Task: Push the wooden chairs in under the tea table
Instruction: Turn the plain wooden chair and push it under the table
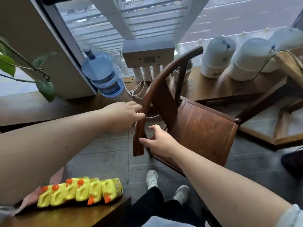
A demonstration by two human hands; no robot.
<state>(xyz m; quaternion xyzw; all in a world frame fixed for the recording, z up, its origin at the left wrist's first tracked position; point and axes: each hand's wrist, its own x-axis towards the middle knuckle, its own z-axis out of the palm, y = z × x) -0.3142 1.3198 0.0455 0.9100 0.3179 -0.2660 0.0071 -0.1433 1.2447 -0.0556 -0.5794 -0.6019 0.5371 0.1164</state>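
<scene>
- The wooden chair (196,126) stands on the tiled floor (105,154) in front of the person, turned at an angle, its seat facing away to the right toward the low table (288,66) at the right edge.
- The left hand (126,115) is closed around the curved back rail (147,102) near its lower end; the right hand (160,141) is half open, fingers spread, just beside the end of the rail and not clearly gripping.
- Risk: with only one firm hold, a push would likely swing the chair rather than send it straight, and a leg could catch on the wooden platform (278,136) to the right.
- Risk: white cables (136,90) trail on the floor just behind the chair back; a chair leg dragged back could snag them and tug the water filter unit (147,54).
- The water jug (103,74) stands near the cables, close enough to be knocked if the chair swings left.
- White tanks (218,58) sit on the ledge beyond the chair, apart from it.
- A counter (82,215) at lower left carries a row of yellow bottles (80,192) under the left forearm; an elbow could sweep them.
- The person's shoes (152,179) are near the chair's rear leg, a tripping point.
- A dark shape at the right edge lies on the floor; I cannot identify it.
</scene>
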